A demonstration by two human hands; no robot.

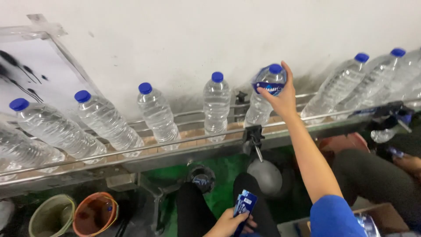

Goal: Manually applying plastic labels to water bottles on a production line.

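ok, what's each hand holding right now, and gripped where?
Right hand grips a clear water bottle on the conveyor at its neck and shoulder, over a blue label. Left hand holds a stack of blue labels by its lower end.

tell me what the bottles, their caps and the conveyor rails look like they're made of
Bottles: clear thin plastic, glossy; ribbed walls you can see through. Caps: opaque blue plastic, smooth. Conveyor rails: bare metal, likely steel, grey with a dull sheen. The right hand slips a shiny blue label sleeve, probably plastic film, over one bottle; the left hand holds more sleeves.
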